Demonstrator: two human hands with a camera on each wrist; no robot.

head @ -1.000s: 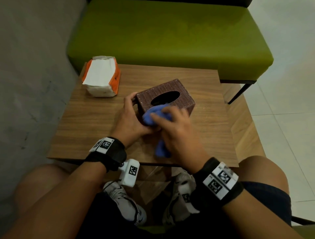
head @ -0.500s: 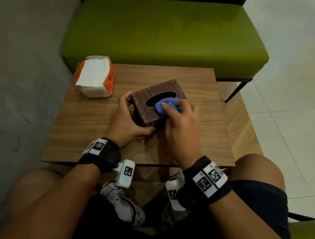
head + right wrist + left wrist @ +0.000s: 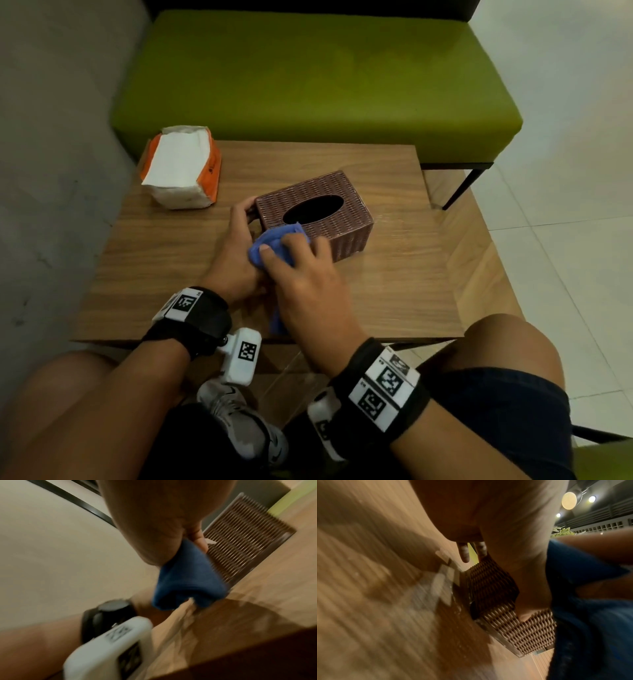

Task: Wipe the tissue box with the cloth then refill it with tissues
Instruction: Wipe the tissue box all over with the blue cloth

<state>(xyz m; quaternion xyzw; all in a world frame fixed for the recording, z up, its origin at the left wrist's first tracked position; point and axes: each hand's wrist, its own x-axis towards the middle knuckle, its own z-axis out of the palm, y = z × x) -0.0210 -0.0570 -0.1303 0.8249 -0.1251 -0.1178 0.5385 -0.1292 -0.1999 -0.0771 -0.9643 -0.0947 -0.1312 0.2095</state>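
Note:
A brown woven tissue box (image 3: pixel 337 212) with a dark oval slot stands on the wooden table (image 3: pixel 394 287). My left hand (image 3: pixel 236 253) grips its near left end, fingers curled round the corner (image 3: pixel 489 582). My right hand (image 3: pixel 301 270) holds a blue cloth (image 3: pixel 270 245) bunched against the box's near side (image 3: pixel 240 536); the cloth (image 3: pixel 185 577) hangs below my palm. A tail of the cloth shows under my wrist. An opened orange pack of white tissues (image 3: pixel 181 168) lies at the table's far left corner.
A green bench (image 3: pixel 308 75) runs along the table's far edge, with a black leg (image 3: pixel 462 188) at the right. A grey wall is at the left and pale floor tiles at the right. My knees and shoes sit below the near table edge.
My right hand slid the cloth from the box's top by the slot down to the near left side. The box looks turned slightly. My left hand stays on the box's end.

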